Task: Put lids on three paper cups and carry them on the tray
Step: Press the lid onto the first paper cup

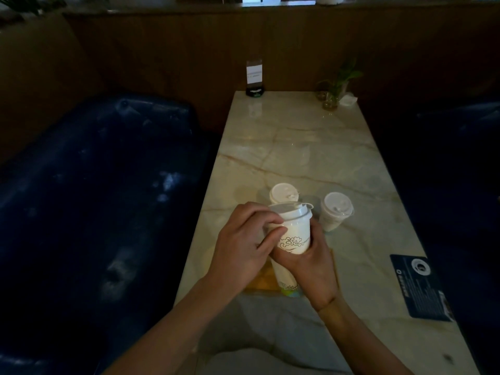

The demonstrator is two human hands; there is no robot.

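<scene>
Both of my hands wrap one tall white paper cup (293, 240), held up over the near part of a pale marble table (305, 147). My left hand (240, 249) curls its fingers around the cup's upper wall, thumb and forefinger pinching just under the rim. My right hand (315, 262) clasps the lower wall from the other side. A white plastic lid (290, 211) sits on this cup, so I cannot tell what is inside. Beneath my hands lies a yellowish tray (263, 280), mostly hidden. Farther along the table stand two more lidded cups, apart from each other: one (284, 194) directly behind the held cup, another (335, 211) to its right. Their contents are hidden too. A dark printed card (422, 286) lies at the table's right edge.
</scene>
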